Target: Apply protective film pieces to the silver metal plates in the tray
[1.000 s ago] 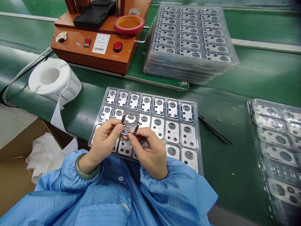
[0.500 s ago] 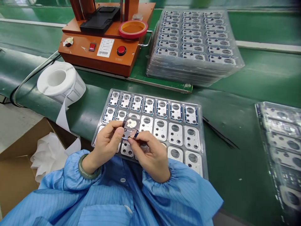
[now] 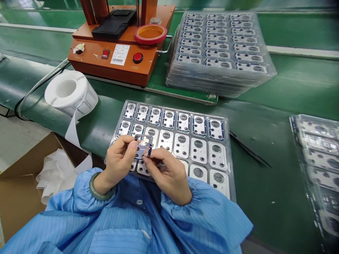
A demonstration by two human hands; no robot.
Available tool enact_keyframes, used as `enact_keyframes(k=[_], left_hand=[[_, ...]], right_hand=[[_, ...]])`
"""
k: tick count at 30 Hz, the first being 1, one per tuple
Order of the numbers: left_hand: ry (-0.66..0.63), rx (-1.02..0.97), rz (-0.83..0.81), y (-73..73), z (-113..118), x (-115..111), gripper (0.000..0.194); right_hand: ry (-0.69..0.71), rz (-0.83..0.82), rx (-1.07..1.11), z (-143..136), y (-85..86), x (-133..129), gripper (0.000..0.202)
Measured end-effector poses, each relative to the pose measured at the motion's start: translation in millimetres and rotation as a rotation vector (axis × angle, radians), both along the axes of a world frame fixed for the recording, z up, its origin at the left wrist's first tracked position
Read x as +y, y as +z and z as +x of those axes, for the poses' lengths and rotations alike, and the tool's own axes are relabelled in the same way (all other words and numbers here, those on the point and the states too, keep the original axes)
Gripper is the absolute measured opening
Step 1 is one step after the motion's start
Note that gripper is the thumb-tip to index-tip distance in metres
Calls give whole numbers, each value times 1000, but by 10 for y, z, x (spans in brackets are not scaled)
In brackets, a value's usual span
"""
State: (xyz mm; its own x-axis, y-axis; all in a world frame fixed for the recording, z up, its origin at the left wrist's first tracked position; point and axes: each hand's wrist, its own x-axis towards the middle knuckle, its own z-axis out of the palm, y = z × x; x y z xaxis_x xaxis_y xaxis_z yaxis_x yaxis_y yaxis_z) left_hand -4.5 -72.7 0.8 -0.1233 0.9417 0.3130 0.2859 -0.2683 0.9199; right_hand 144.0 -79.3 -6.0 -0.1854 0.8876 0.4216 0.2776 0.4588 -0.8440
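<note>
In the head view, a small blue-edged plate point(image 3: 141, 152) is held up just above a clear plastic tray point(image 3: 229, 151), in front of its left half. Its left edge is pinched by the left hand point(image 3: 119, 158), thumb against forefinger, while its lower right corner is pinched by the right hand point(image 3: 171, 174); both grips are pressed together on it. The plate is probably held by its edges so that the face is left uncovered and the piece is kept steady. Whether its upper part is see-through or mirror-like cannot be told. In the tray, silver plates point(image 3: 199, 150) are seated in separate pockets, presumably so that they are kept from rubbing. On the desk point(image 3: 259, 197), black tweezers point(image 3: 243, 144) are laid just beside the tray's right edge, perhaps for easy reach. The label roll point(image 3: 76, 102) is set to the left, its loose strip hung toward a cardboard box point(image 3: 16, 197), where the waste backing is likely caught. Filled trays point(image 3: 219, 53) are stacked farther back, beside an orange machine point(image 3: 111, 70).
</note>
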Motion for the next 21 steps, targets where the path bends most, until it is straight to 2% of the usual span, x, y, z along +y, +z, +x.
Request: enact_keyframes(k=[7,16,21], left_hand=[[2,-1,-3,-19,-9,7,12],[17,141,112,-12,-43,-26,13],[8,124,87,-37,-42,-28,12]], right_hand=[[20,10,10,-1,19,9,7],[52,37,-6,-3,14,11,9],[59,48,0,2,-7,8,10]])
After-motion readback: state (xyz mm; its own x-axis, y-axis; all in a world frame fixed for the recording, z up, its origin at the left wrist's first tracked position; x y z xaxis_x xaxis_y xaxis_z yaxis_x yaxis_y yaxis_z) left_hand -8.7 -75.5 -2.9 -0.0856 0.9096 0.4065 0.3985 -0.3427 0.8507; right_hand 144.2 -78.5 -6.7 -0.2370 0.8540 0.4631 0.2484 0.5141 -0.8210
